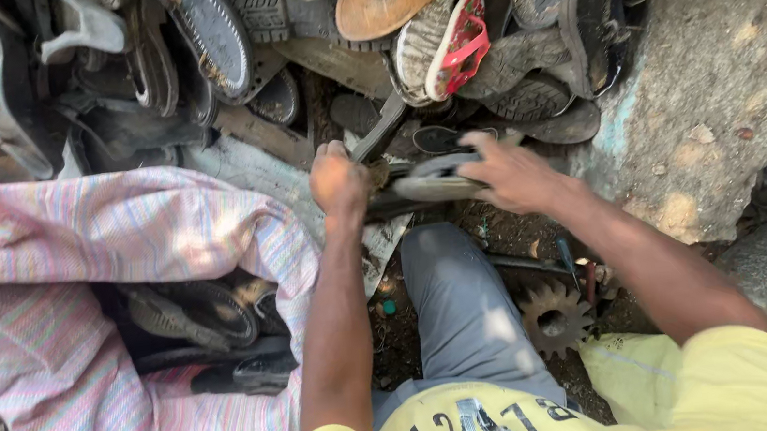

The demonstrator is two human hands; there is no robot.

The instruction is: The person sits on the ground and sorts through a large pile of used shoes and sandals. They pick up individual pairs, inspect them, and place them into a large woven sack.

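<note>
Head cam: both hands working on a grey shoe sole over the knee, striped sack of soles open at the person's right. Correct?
Not quite. The head view shows the striped sack open at the person's left, beside the left arm. The rest holds: left hand and right hand are both on the grey shoe sole above the knee.

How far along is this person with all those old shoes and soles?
Some soles already lie inside the striped sack. In hand now: the right hand holds a shoe piece, while the left hand grips a tool handle against it. A large pile of worn shoes remains ahead.
</note>
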